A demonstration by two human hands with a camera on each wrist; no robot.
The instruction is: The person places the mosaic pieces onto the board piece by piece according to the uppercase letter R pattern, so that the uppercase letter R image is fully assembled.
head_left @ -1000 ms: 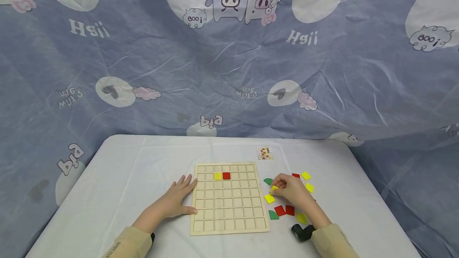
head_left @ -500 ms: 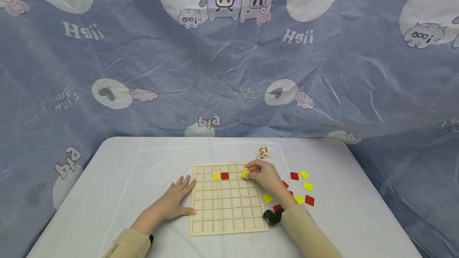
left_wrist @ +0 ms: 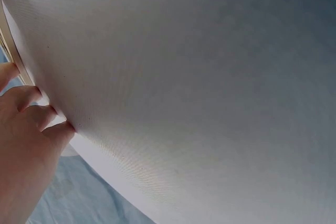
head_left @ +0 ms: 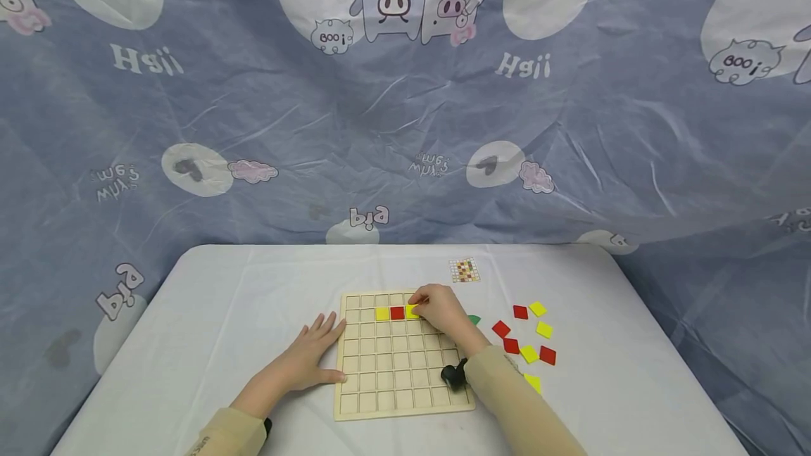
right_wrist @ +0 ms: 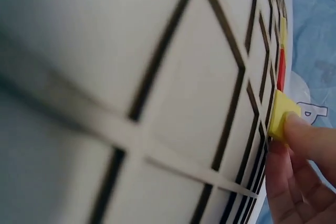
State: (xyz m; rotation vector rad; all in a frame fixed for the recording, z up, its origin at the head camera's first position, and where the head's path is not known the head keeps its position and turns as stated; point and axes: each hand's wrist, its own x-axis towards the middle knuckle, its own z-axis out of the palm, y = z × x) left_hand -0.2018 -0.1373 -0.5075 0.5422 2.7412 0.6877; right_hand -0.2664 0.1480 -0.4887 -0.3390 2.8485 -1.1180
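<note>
A wooden grid board (head_left: 384, 382) lies on the white table. In its second row from the back sit a yellow square tile (head_left: 382, 314) and, to its right, a red square tile (head_left: 397, 313). My right hand (head_left: 445, 313) pinches another yellow square tile (right_wrist: 283, 109) between thumb and fingers. That tile is tilted at the cell just right of the red one, as the right wrist view shows. My left hand (head_left: 300, 359) rests spread on the table, its fingertips and thumb against the board's left edge, also seen in the left wrist view.
Right of the board lie loose red tiles (head_left: 548, 355) and yellow tiles (head_left: 544, 330). A green piece (head_left: 474, 319) shows partly behind my right wrist. Behind the board is a small printed pattern card (head_left: 465, 270). A patterned blue-grey cloth (head_left: 380, 118) hangs behind the table.
My right hand has carried a yellow tile from the loose pieces leftward over the board to beside the red tile. My left hand has stayed at the board's left edge.
</note>
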